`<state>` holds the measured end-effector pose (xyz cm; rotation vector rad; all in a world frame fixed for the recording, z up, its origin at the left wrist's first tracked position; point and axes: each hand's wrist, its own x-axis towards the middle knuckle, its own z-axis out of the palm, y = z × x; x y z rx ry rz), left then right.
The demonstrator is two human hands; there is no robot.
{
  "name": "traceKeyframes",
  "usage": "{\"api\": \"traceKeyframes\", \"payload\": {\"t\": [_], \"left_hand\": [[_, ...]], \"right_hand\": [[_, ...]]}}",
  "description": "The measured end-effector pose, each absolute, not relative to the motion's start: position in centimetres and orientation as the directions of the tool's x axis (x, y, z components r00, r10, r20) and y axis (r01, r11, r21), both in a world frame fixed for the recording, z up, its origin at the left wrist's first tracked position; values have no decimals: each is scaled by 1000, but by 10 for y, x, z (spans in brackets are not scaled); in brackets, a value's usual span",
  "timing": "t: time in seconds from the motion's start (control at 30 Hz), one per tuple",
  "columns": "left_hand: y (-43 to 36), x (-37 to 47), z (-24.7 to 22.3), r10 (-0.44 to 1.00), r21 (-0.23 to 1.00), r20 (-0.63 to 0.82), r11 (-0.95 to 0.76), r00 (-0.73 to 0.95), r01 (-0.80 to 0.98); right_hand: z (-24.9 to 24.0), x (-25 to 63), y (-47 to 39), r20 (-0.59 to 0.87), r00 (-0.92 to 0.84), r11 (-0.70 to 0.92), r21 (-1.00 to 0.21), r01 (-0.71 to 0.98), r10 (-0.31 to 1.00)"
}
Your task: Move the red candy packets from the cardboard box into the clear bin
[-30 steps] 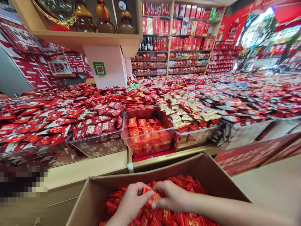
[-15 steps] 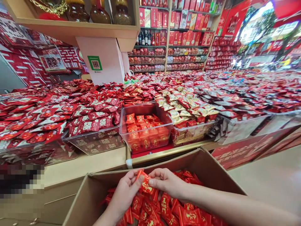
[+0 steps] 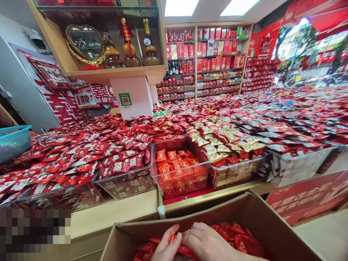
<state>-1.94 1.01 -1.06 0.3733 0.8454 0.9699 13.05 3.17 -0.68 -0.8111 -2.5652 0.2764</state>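
Note:
Over a cardboard box [image 3: 217, 214] at the bottom, my two hands are close together. My left hand [image 3: 167, 246] pinches a small red wrapped packet [image 3: 172, 238], of which only a sliver shows between thumb and fingers. Right beside it, my right hand [image 3: 208, 241] has its fingers curled with the back turned up, hiding what they hold. Loose red packets with gold print [image 3: 239, 235] fill the box under both hands. Beyond the box stands a clear plastic bin [image 3: 179, 179] partly filled with similar red packets in stacked rows.
Bins of dark red packets [image 3: 125, 163] and gold-and-red packets [image 3: 220, 141] flank the clear bin. A wooden cabinet [image 3: 108, 74] overhangs at upper left, above a white pillar with a QR code [image 3: 125, 99]. A blue basket [image 3: 13, 143] sits far left.
The view has tilted up, so the box and hands sit lower in the picture. My hands have turned inward over the packet, which is now mostly hidden.

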Motion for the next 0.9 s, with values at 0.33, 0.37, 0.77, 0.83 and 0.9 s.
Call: {"api": "traceKeyframes", "payload": {"t": [0.33, 0.37, 0.77, 0.83, 0.9], "left_hand": [[9, -31, 15, 699, 603, -655, 712, 286, -360], [9, -30, 19, 694, 595, -664, 716, 279, -366], [0, -26, 40, 869, 724, -420, 495, 263, -480], [0, -26, 39, 867, 723, -429, 498, 254, -479], [0, -27, 40, 870, 722, -418, 493, 262, -486]], "right_hand": [[32, 145, 23, 422, -848, 940, -26, 340, 319], [32, 145, 23, 433, -847, 939, 2, 344, 309], [23, 151, 31, 441, -810, 918, -99, 384, 386], [21, 151, 33, 455, -812, 926, -96, 365, 367], [22, 151, 33, 463, -810, 930, -107, 352, 360]]}}
